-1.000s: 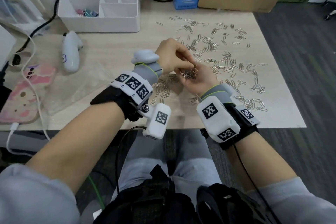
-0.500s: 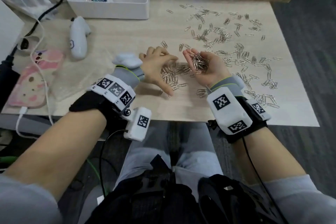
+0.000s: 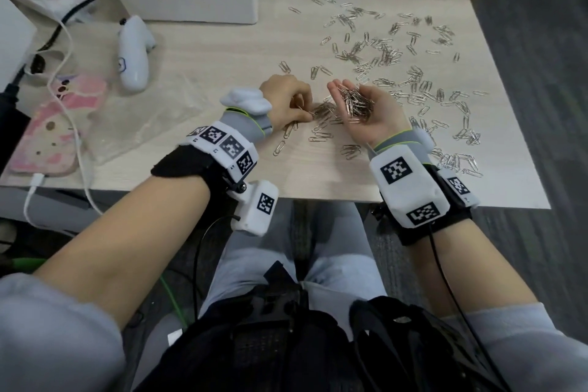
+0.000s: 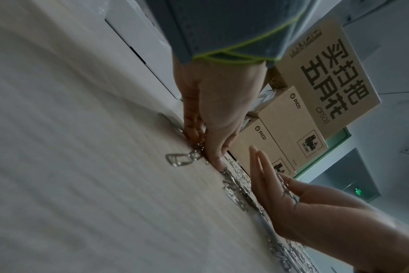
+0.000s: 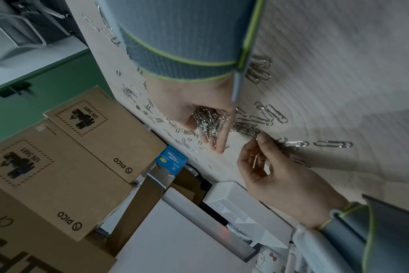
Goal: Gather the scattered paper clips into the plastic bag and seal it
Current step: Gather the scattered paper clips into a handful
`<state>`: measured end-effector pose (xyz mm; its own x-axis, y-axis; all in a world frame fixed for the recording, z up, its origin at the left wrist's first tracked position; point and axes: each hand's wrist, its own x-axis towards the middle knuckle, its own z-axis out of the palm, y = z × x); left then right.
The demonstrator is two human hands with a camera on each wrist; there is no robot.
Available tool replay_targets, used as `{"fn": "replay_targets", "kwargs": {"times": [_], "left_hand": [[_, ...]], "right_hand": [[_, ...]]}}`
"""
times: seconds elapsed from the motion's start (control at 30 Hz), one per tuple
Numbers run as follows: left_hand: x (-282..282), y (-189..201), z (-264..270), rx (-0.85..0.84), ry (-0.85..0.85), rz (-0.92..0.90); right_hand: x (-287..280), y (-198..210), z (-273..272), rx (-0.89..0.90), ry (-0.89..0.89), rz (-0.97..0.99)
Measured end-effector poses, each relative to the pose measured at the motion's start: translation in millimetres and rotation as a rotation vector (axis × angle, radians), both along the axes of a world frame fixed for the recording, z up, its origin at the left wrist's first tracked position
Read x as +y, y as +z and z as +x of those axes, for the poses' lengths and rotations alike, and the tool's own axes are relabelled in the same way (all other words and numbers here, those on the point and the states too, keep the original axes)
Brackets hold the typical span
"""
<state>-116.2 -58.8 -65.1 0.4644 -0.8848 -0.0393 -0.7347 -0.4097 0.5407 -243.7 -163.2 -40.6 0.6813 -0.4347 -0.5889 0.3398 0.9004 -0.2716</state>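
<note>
My right hand lies palm up on the desk, cupping a heap of paper clips. Just left of it, my left hand pinches clips; the plastic bag lies further left.

Head view evenly bright, wide-angle bending at edges, both wrist views dim, bluish, tilted, motion-blurred

My right hand lies palm up on the pale wooden counter, cupping a heap of silver paper clips. My left hand reaches in from the lower right, fingertips pinching clips from a small cluster on the counter. More clips lie scattered around both hands. Brown cardboard boxes and a white organiser stand beyond.
</note>
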Motion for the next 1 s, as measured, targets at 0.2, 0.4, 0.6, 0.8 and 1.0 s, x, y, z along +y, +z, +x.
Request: {"fn": "replay_targets", "kwargs": {"times": [0.2, 0.4, 0.6, 0.8, 1.0], "left_hand": [[-8, 0, 6, 0.085, 0.057, -0.012], [-8, 5, 16, 0.498, 0.154, -0.197], [-28, 27, 0, 0.661, 0.036, -0.348], [-46, 31, -11, 0.455, -0.105, -0.239], [-38, 38, 8, 0.337, 0.123, -0.386]], "right_hand": [[-2, -3, -2, -0.002, 0.000, 0.010], [-3, -4, -2, 0.021, -0.011, 0.031], [2, -3, 5, 0.060, 0.045, -0.007], [-2, -7, 12, 0.105, 0.108, -0.076], [-11, -5, 8, -0.040, 0.021, 0.059]]}}
